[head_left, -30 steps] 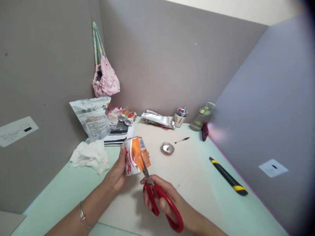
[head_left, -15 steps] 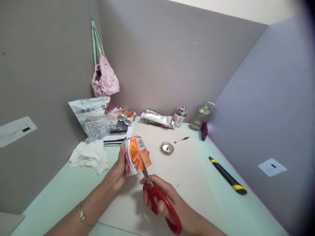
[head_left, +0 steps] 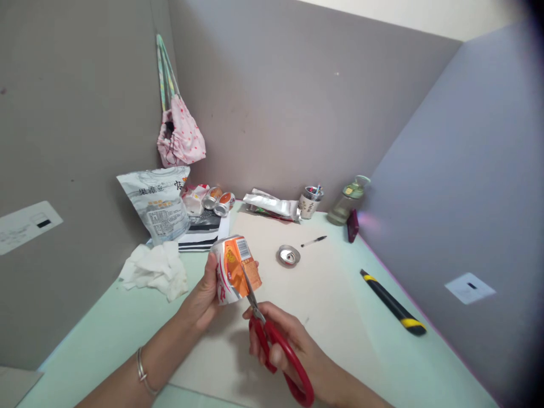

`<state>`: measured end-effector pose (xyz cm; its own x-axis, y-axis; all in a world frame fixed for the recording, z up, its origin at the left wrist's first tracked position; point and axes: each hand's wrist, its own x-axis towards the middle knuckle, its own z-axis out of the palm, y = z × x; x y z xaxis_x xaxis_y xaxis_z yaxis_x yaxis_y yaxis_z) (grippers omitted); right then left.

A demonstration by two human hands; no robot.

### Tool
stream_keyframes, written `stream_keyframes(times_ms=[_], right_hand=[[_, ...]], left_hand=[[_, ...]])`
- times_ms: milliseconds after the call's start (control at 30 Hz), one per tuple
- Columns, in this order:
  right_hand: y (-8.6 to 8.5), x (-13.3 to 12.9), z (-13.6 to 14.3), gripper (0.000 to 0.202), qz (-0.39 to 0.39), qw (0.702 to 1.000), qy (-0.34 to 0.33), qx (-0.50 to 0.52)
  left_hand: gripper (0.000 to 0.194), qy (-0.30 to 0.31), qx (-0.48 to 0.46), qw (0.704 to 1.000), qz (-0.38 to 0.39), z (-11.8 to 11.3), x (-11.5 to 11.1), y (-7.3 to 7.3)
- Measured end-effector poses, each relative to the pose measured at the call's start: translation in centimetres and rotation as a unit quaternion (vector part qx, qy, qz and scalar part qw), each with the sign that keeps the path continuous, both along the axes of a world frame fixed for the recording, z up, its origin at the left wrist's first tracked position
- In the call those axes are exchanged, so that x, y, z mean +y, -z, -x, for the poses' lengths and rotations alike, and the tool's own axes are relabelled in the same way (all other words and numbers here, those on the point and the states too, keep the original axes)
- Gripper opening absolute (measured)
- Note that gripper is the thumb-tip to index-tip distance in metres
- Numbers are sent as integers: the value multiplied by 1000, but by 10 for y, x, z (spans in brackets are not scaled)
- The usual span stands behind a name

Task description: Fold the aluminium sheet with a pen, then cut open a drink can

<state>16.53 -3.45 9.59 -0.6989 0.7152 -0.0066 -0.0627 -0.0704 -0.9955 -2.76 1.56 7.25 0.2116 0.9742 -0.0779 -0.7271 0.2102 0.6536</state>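
An orange and white drink can (head_left: 232, 266) is gripped in my left hand (head_left: 206, 294), tilted, with its barcode side turned toward me. My right hand (head_left: 287, 334) holds red-handled scissors (head_left: 293, 360). Their metal blades reach up into the can's wall, where a cut runs through the orange part. One blade is hidden behind the metal. A cut-off can top (head_left: 289, 256) lies on the beige board (head_left: 323, 294), to the right of the can.
A black and yellow utility knife (head_left: 393, 303) lies at the right. A pen (head_left: 313, 241), a bottle (head_left: 346, 201), a pen cup (head_left: 311, 202) and a silver packet (head_left: 272, 205) are at the back. Left are crumpled tissues (head_left: 157, 269), a foil pouch (head_left: 159, 204) and two small cans (head_left: 224, 204).
The scissor handles have drawn closer together, and my right hand has shifted very slightly to the right. My left hand and the can stay nearly where they were.
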Motion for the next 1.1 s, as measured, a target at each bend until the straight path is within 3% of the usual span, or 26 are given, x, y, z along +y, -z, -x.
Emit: stream_keyframes(times_ms=[167,467,833,1100], right_hand=[[-2,-2,1,72,9,1000,12,-10],[10,-3,-1,69,-21,999,24,-7],[29,-8,10,55,24,997,50,60],[29,-12,10,50,34,998,50,36]], left_hand=[[85,-4,-6,1000,2,0,-1,1],[86,-6,-12,1000,2,-1,2,5],[81,-16,-12,1000,-9,-3,1,6],[82,6,-9,1000,-12,-3,2,6]])
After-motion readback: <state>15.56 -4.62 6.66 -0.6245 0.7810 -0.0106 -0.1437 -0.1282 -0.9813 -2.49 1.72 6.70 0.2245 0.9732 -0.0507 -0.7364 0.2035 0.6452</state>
